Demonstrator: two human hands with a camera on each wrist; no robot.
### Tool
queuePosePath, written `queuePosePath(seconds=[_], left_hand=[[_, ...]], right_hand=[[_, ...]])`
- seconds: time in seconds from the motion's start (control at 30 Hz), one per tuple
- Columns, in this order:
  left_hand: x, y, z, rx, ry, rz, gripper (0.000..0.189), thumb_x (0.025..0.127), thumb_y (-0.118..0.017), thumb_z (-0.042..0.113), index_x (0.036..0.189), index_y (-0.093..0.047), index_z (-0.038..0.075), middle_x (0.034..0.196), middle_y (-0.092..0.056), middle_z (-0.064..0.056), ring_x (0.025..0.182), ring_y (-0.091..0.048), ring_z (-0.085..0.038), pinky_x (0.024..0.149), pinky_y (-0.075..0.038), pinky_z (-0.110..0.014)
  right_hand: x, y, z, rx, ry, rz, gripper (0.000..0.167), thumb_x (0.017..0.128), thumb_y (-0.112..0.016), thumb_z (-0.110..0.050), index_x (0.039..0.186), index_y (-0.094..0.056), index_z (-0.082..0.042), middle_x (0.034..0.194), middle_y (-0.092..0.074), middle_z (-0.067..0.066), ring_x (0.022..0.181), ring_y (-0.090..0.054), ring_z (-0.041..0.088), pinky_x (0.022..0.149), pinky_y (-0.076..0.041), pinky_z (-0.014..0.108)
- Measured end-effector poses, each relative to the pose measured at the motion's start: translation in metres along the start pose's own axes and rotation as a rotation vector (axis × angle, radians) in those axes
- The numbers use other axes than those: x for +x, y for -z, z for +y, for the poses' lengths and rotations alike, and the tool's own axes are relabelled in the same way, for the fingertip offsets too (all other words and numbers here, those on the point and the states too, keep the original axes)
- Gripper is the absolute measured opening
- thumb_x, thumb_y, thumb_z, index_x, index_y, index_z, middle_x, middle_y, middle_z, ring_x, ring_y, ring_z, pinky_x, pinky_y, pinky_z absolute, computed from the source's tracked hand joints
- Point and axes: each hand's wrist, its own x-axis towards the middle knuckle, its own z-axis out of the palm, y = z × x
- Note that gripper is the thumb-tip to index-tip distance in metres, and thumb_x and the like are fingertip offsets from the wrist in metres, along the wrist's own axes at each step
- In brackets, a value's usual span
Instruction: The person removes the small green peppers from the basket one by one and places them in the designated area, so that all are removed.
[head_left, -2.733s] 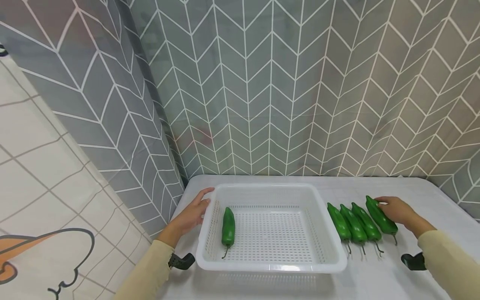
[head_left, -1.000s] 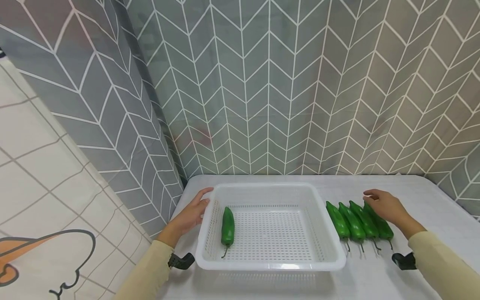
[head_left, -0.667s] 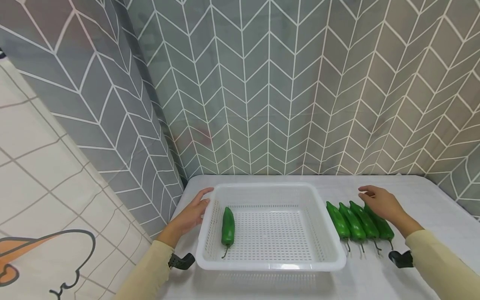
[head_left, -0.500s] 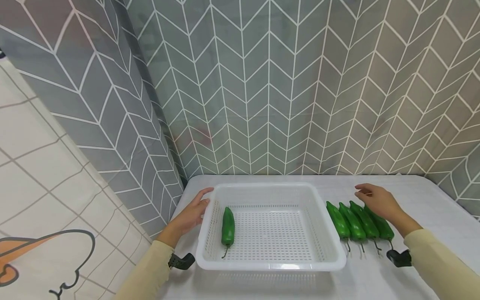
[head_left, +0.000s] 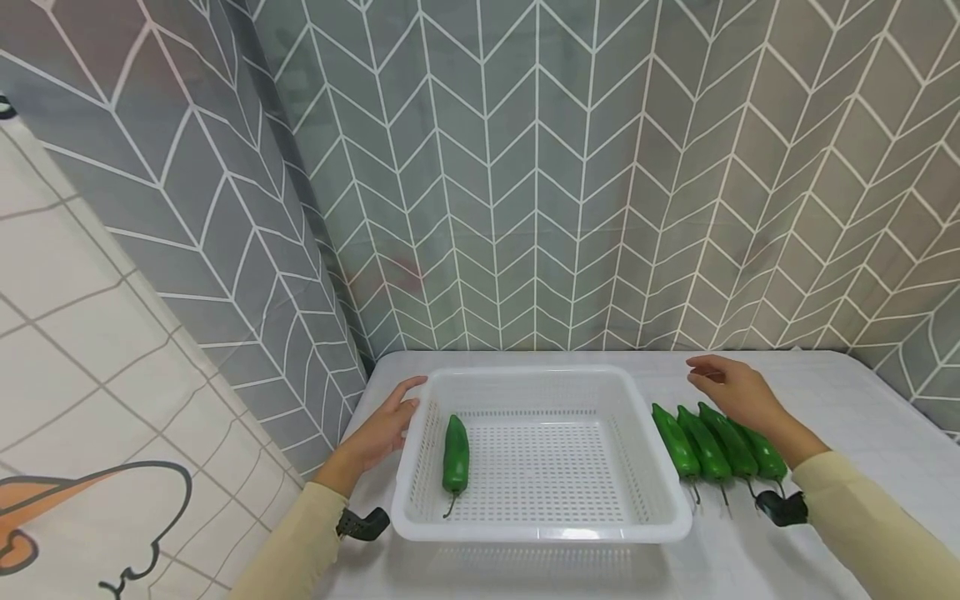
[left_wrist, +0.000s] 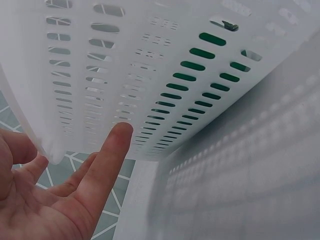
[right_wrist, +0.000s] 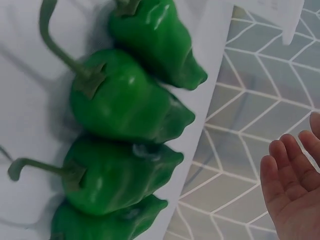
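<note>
A long green pepper (head_left: 456,454) lies in the left part of a white perforated plastic basket (head_left: 540,532), stem toward the near side. At the basket's left rim is my left hand (head_left: 381,432). In the left wrist view, an extended finger of the left hand (left_wrist: 65,200) reaches along the slotted outer wall. Several more green peppers (head_left: 705,446) lie side by side to the right of the basket, stems toward me. Above their far ends hovers my right hand (head_left: 738,396), holding nothing. The right wrist view shows the right hand (right_wrist: 295,185) apart from the peppers (right_wrist: 125,100), fingers loosely bent.
All this stands on a table with a white cloth (head_left: 847,417). A grey curtain with a white chevron pattern (head_left: 517,208) hangs behind it, and a white grid-patterned sheet (head_left: 97,333) is at the left. Dark wrist devices (head_left: 363,523) sit at both sleeves.
My right hand has let go of the rightmost pepper, which now lies close against the row. It has since moved up and left over the peppers. My left hand has stayed at the rim.
</note>
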Motion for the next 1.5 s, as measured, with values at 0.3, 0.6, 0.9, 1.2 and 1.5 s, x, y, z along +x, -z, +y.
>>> queuePosePath(seconds=[0.3,0.6,0.9,1.2,1.5], left_hand=[[-0.001,0.0,0.0,0.015,-0.005,0.012,0.049,0.114,-0.031,0.029,0.16,-0.018,0.024,0.151,-0.042,-0.02,0.13,-0.054,-0.034,0.091,-0.054,-0.047],[-0.002,0.0,0.001,0.005,0.001,0.012,0.048,0.114,-0.03,0.028,0.16,-0.018,0.024,0.152,-0.041,-0.021,0.13,-0.053,-0.035,0.091,-0.054,-0.048],[-0.001,0.0,0.002,0.006,0.004,0.019,0.048,0.114,-0.031,0.028,0.16,-0.019,0.025,0.15,-0.043,-0.021,0.13,-0.053,-0.035,0.091,-0.054,-0.047],[-0.001,-0.002,0.002,0.005,0.003,0.01,0.047,0.114,-0.029,0.026,0.16,-0.018,0.024,0.15,-0.042,-0.022,0.126,-0.056,-0.032,0.09,-0.054,-0.046],[-0.001,-0.002,0.002,0.007,-0.001,0.01,0.047,0.114,-0.029,0.026,0.16,-0.019,0.024,0.15,-0.042,-0.022,0.127,-0.055,-0.033,0.09,-0.054,-0.047]], right_hand=[[0.006,0.001,-0.023,0.024,0.088,0.021,0.036,0.104,-0.059,-0.014,0.131,-0.058,0.009,0.117,-0.067,0.028,0.109,-0.062,0.049,0.086,-0.051,0.063],[0.009,0.0,-0.037,0.055,0.125,0.014,0.034,0.103,-0.061,-0.013,0.13,-0.06,0.008,0.116,-0.068,0.026,0.108,-0.063,0.047,0.086,-0.051,0.063],[0.017,-0.003,-0.051,0.056,0.165,0.009,0.034,0.102,-0.062,-0.012,0.129,-0.06,0.008,0.115,-0.068,0.026,0.107,-0.064,0.046,0.085,-0.054,0.059],[0.023,-0.007,-0.066,0.077,0.175,-0.006,0.035,0.102,-0.062,-0.011,0.131,-0.06,0.008,0.115,-0.068,0.024,0.108,-0.064,0.045,0.086,-0.054,0.057],[0.029,-0.017,-0.076,0.094,0.193,-0.019,0.034,0.101,-0.063,-0.009,0.13,-0.061,0.008,0.115,-0.069,0.024,0.106,-0.065,0.044,0.087,-0.054,0.057]])
